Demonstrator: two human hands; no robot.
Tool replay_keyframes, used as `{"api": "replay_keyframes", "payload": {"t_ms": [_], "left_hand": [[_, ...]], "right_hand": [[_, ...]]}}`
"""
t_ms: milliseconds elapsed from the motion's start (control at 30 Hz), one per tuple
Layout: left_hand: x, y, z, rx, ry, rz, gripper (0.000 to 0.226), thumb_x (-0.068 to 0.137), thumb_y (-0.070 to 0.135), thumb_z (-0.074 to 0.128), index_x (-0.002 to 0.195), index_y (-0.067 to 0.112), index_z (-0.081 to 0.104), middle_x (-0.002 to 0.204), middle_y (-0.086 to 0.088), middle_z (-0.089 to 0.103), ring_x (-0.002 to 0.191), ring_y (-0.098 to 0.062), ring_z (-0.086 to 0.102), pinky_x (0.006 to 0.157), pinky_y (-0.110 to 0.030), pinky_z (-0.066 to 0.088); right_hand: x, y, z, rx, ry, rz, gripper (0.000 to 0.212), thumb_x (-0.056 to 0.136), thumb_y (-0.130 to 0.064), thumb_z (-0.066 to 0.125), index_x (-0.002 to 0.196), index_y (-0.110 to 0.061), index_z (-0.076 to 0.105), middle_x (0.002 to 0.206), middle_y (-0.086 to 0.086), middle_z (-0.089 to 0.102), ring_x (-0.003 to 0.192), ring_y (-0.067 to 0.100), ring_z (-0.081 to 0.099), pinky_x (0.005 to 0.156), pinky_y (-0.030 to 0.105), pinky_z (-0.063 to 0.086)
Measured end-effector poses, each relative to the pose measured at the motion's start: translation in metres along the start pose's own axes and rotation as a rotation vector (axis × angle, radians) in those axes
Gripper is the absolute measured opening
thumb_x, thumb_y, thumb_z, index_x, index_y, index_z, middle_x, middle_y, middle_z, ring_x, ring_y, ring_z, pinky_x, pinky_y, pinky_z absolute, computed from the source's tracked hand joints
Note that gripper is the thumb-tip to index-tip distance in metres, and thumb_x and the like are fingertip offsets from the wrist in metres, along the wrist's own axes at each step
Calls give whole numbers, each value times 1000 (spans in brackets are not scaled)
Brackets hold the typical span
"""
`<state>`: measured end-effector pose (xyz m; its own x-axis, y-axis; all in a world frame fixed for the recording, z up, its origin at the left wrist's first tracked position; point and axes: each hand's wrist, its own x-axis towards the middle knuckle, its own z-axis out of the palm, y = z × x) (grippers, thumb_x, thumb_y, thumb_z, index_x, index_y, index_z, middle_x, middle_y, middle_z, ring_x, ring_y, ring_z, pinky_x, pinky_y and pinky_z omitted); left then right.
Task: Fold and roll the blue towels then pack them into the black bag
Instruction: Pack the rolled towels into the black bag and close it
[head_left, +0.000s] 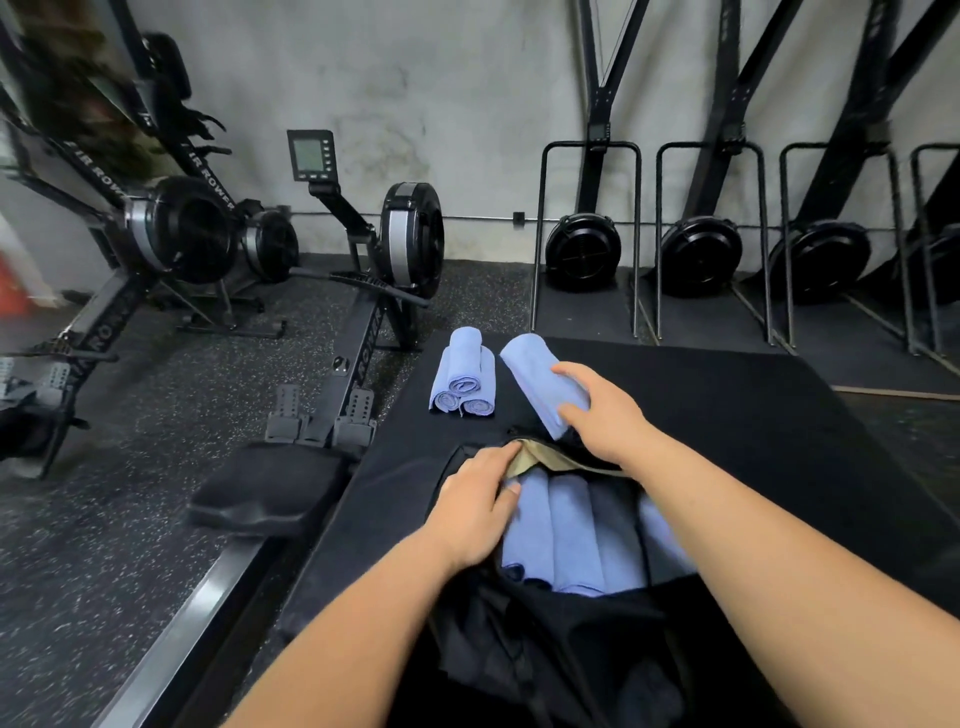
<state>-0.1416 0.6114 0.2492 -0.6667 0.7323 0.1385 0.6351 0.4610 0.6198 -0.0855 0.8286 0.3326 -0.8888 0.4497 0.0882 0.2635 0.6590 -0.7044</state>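
Count: eight blue rolls seen. Three form a pile (462, 379) at frame centre on the black padded table (727, 415), two below and one on top. Their long axes run up-frame and the spiral ends face me. One rolled towel (535, 371) is in the right hand (602, 410), fingers wrapped over it. Its axis slants from upper left to lower right, low end just above the bag mouth. I count four packed rolls (571, 530) side by side inside the black bag (545, 639), lower centre, axes up-frame; the rightmost is partly hidden by the forearm. Left hand (475, 506) grips the bag's tan-lined rim (535, 457), knuckles up, thumb on a packed roll.
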Motion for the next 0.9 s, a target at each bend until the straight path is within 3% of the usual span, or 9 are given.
{"api": "replay_keyframes", "payload": {"t_ms": [133, 200, 333, 433, 533, 667, 733, 800, 900], "left_hand": [[-9, 18, -18, 28, -92, 21, 97, 81, 55, 69, 164, 29, 26, 162, 8, 33, 147, -20, 36, 121, -45, 34], [-12, 23, -26, 43, -124, 22, 110, 76, 52, 82, 165, 27, 23, 164, 6, 30, 147, -22, 35, 122, -42, 33], [-16, 32, -39, 106, -155, -10, 122, 70, 48, 90, 167, 25, 19, 166, 5, 26, 145, -26, 32, 121, -42, 32], [-19, 44, -48, 161, -178, -25, 122, 71, 38, 91, 167, 24, 17, 167, 4, 25, 145, -31, 30, 120, -43, 33], [-19, 50, -58, 191, -210, -53, 120, 70, 30, 88, 167, 25, 17, 166, 3, 27, 146, -32, 29, 119, -42, 34], [-21, 55, -66, 183, -208, -80, 116, 72, 23, 83, 167, 28, 17, 164, 1, 32, 147, -32, 28, 117, -42, 35], [-22, 58, -68, 177, -197, -88, 114, 76, 19, 81, 168, 26, 15, 166, 1, 31, 150, -30, 23, 118, -38, 34], [-22, 61, -69, 189, -188, -85, 112, 77, 18, 80, 168, 25, 14, 167, 0, 30, 151, -30, 22, 118, -38, 33], [-24, 65, -68, 164, -175, -89, 112, 77, 17, 79, 168, 27, 15, 166, -1, 31, 150, -30, 23, 118, -40, 35]], "right_hand": [[-46, 11, -20, 77, -37, 38, 61, 93, -12, 58, 146, -41, 53, 136, -6, 58, 103, 19, 59, 89, 33, 52], [-66, 18, -27, 122, -31, 50, 60, 92, -11, 60, 142, -42, 56, 130, -5, 60, 100, 20, 64, 92, 42, 58], [-99, 27, -37, 236, -24, 81, 57, 90, -14, 62, 130, -55, 61, 116, -3, 67, 98, 27, 68, 95, 51, 59], [-126, 24, -46, 344, -62, 88, 52, 93, -18, 66, 123, -60, 64, 118, 15, 68, 105, 37, 68, 96, 51, 60], [-150, 20, -49, 527, -116, 100, 48, 95, -11, 67, 123, -50, 71, 123, 24, 66, 102, 30, 70, 97, 45, 61], [-172, 27, -49, 763, -259, 138, 48, 96, 1, 55, 128, -29, 74, 135, 11, 67, 106, 19, 67, 86, 38, 59], [-179, 32, -49, 758, -296, 182, 46, 96, 1, 55, 126, -27, 75, 133, 9, 68, 106, 18, 67, 85, 38, 59], [-183, 33, -48, 651, -286, 203, 42, 95, -1, 59, 122, -29, 77, 126, 7, 70, 93, 13, 69, 76, 31, 59], [-175, 28, -37, 431, -135, 231, 41, 89, -9, 67, 115, -39, 78, 103, 5, 71, 70, 13, 61, 68, 30, 58]]}}
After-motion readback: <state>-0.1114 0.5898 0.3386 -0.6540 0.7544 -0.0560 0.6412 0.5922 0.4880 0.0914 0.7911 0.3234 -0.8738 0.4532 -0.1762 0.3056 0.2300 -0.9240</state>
